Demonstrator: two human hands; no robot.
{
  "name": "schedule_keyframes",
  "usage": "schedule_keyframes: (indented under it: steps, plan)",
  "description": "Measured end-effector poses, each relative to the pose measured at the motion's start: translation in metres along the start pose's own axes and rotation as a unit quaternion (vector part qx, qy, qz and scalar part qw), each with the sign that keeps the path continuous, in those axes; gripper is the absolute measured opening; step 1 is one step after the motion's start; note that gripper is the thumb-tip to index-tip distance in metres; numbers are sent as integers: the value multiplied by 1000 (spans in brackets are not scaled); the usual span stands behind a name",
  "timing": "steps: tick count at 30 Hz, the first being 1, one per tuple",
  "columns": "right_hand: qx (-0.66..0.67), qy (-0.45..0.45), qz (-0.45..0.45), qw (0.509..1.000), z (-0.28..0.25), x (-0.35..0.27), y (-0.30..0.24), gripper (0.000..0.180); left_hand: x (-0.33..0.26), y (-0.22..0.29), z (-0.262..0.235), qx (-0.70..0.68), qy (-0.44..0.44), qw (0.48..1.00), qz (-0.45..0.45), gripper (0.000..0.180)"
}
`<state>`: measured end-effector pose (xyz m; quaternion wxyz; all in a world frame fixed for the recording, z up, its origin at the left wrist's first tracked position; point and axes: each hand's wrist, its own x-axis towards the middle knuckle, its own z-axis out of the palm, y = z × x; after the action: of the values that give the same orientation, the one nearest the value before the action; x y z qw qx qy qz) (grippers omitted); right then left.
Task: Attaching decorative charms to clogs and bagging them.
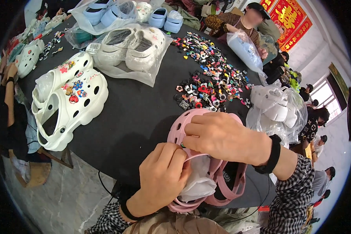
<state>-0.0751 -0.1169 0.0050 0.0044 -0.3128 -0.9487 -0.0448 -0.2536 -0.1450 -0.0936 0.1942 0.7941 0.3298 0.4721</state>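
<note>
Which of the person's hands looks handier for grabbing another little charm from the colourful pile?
Probably the right hand: it lies atop the pink perforated foam clog, on the side nearest the pile of small colourful shoe charms. The left hand is nearer the body, gripping the clog's edge.

Both forearms enter from the lower edge, sleeves in black-and-white check pushed back from the wrists. Left hand [162,179] sits low near the near edge of the table, knuckles up, fingers curled tight and pinched together at the tips; dark band on the wrist. Right hand [222,136] reaches in from the right, wrist bent, palm down, fingers stretched leftward and curled at the ends, tips meeting the left hand's fingertips. Black strap around the right wrist. Hands touching, right above left.
</note>
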Motion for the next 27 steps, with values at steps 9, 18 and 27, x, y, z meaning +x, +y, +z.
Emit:
schedule_keyframes:
  steps: [9, 18, 27]
  plan:
    - [18, 3, 41, 999, 2, -7, -6, 16, 0, 3, 2, -16, 21, 1000, -10, 30]
    - [152, 2, 122, 981, -4, -29, -19, 19, -2, -1, 6, -48, 14, 999, -12, 48]
    - [8, 33, 129, 991, 13, -24, -30, 27, -5, -3, 6, -58, 3, 997, -41, 50]
